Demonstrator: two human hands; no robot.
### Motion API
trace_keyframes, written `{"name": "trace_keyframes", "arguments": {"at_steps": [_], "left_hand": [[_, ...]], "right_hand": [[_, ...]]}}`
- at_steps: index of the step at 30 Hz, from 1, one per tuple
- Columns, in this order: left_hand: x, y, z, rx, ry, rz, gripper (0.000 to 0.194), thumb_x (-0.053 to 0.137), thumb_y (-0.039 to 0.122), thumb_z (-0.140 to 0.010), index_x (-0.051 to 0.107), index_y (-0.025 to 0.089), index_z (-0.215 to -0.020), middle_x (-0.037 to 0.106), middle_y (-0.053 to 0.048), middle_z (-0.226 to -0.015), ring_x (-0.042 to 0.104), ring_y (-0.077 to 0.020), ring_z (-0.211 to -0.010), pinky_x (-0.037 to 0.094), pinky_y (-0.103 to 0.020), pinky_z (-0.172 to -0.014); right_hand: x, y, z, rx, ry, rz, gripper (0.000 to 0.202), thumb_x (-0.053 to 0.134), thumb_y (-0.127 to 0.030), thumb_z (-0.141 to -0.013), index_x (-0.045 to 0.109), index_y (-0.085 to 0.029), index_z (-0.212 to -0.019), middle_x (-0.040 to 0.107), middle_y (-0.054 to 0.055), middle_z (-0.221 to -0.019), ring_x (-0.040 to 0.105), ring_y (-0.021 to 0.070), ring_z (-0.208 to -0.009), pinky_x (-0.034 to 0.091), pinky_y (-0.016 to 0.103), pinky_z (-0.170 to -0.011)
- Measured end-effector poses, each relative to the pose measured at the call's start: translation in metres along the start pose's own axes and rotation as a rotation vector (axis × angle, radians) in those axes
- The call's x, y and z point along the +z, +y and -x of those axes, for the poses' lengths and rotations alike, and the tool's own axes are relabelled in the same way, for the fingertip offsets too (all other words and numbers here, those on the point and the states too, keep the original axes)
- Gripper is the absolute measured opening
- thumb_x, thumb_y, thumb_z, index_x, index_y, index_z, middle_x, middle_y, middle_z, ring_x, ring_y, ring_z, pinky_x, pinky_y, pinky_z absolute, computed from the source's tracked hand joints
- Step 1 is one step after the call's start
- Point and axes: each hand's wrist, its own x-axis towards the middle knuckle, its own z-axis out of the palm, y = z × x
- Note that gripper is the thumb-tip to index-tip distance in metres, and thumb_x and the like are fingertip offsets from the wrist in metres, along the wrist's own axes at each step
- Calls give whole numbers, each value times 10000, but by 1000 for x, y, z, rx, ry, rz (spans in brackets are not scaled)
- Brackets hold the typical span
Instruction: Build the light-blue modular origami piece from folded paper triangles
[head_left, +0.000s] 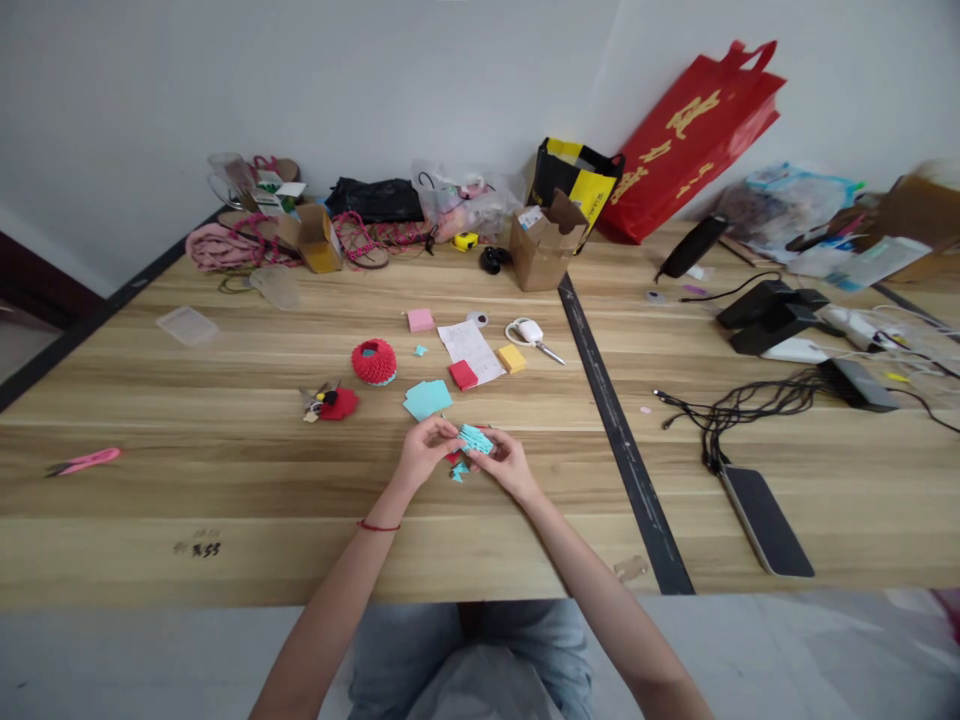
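Between my two hands is a light-blue cluster of folded paper pieces (475,438), held just over the table near its front. My left hand (425,450) pinches its left side with thumb and fingers. Around the right side, the fingers of my right hand (508,464) are closed. Small loose blue folded pieces (459,472) and a bit of red lie below the hands, partly covered by them. Just behind is a stack of light-blue paper sheets (428,399). A round red folded-paper body (373,362) with a blue base stands farther left.
A red paper piece with small items (337,403) lies left. Pink (421,319), red (463,375) and yellow (511,358) paper pads surround a written sheet (480,348). A pink cutter (86,460) lies far left; black cables (750,400) and a phone-like slab (766,520) lie right.
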Motion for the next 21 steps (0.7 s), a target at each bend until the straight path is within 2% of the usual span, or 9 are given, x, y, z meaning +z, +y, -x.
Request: {"name": "trace_keyframes", "arguments": {"at_steps": [4, 8, 14, 17, 19, 21], "left_hand": [[2, 1, 1, 5, 18, -19, 247, 785, 267, -557, 598, 150, -667, 622, 3, -672, 597, -132, -674, 494, -251, -665], [5, 3, 2, 2, 72, -14, 235, 774, 275, -576, 595, 153, -668, 624, 6, -665, 598, -128, -653, 492, -238, -641], [1, 5, 0, 0, 94, 17, 260, 754, 368, -618, 622, 153, -682, 672, -17, -671, 633, -157, -656, 519, -279, -677], [-1, 6, 1, 66, 100, -26, 293, 633, 432, -762, 667, 142, -781, 713, -73, -812, 656, -185, -773, 521, -312, -762], [-2, 7, 3, 145, 116, -95, 304, 535, 408, -850, 670, 140, -901, 709, -95, -916, 649, -183, -842, 511, -313, -803], [-3, 7, 6, 280, 142, -234, 287, 476, 351, -895, 646, 150, -1011, 692, -95, -950, 633, -173, -866, 502, -308, -815]], "right_hand": [[0, 0, 0, 5, 2, -3, 405, 780, -374, -612, 643, -203, -952, 689, 9, -783, 598, 130, -488, 518, 281, -509], [1, -3, -1, -4, 10, -24, 421, 783, -376, -614, 633, -202, -967, 681, 1, -726, 597, 140, -490, 527, 294, -528], [-2, -9, 0, 33, -70, -135, 413, 719, -429, -691, 615, -207, -1024, 702, 17, -778, 647, 176, -575, 551, 329, -599], [-2, -10, -1, 78, -81, -220, 447, 714, -455, -686, 607, -207, -1042, 713, 34, -837, 665, 189, -628, 557, 336, -626], [-3, -10, -2, 95, -96, -279, 447, 692, -471, -701, 600, -206, -1050, 714, 54, -904, 680, 205, -683, 558, 342, -646], [-4, -10, -3, 99, -114, -316, 427, 663, -474, -724, 598, -204, -1048, 709, 74, -961, 690, 224, -740, 558, 350, -662]]}}
